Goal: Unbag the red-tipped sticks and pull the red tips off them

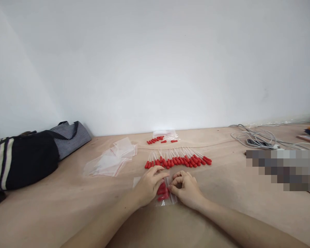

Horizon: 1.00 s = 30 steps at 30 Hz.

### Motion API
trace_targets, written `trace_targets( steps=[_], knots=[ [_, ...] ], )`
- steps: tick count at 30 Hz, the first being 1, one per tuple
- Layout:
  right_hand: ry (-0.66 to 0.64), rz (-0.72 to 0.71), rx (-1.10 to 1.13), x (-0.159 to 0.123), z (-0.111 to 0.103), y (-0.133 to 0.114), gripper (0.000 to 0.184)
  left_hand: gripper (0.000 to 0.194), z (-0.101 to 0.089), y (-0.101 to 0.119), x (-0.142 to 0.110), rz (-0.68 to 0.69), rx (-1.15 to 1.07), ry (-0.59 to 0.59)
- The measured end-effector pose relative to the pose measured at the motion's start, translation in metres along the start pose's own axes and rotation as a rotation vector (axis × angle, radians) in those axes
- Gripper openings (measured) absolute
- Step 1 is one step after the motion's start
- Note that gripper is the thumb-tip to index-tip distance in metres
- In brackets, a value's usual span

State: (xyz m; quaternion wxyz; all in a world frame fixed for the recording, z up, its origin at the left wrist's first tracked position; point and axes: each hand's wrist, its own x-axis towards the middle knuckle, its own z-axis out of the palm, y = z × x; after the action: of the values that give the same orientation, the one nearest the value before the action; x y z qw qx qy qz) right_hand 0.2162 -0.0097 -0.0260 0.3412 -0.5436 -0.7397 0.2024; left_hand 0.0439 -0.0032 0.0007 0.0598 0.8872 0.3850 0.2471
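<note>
A clear zip bag (163,202) lies flat on the table with several red-bulbed droppers (162,188) inside it. My left hand (150,183) rests over the bag, its fingers curled onto the far part near the zip edge. At the bag's right side, my right hand (185,188) pinches the edge by the zip strip between thumb and fingers. Just beyond both hands is a row of droppers (179,160) with red bulbs facing me and thin clear tubes pointing away. My left palm covers part of the bag.
Flat plastic bags (113,159) lie in a loose pile to the left. Loose red bulbs (155,140) and clear tubes are by the wall, near another plastic bag (165,133). A black and striped bag (33,158) stands far left. Tangled white cables (255,136) lie right.
</note>
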Motion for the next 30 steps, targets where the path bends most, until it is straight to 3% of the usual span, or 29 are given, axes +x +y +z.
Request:
trace_targets(
  steps=[4, 13, 18, 30],
  knots=[
    [-0.028, 0.002, 0.034, -0.001, -0.001, 0.0, 0.015, 0.033, -0.005, -0.007, 0.021, 0.206, 0.092, -0.143],
    [-0.071, 0.021, 0.039, -0.002, -0.004, 0.0, 0.017, 0.011, -0.009, -0.007, 0.039, 0.299, 0.123, -0.366],
    [-0.109, 0.021, 0.033, -0.001, -0.006, 0.003, 0.023, 0.013, -0.004, -0.008, 0.034, 0.333, 0.154, -0.357],
    [-0.226, 0.101, 0.05, 0.0, -0.014, -0.003, 0.011, 0.024, 0.008, -0.015, 0.026, 0.336, 0.094, -0.223]
  ],
)
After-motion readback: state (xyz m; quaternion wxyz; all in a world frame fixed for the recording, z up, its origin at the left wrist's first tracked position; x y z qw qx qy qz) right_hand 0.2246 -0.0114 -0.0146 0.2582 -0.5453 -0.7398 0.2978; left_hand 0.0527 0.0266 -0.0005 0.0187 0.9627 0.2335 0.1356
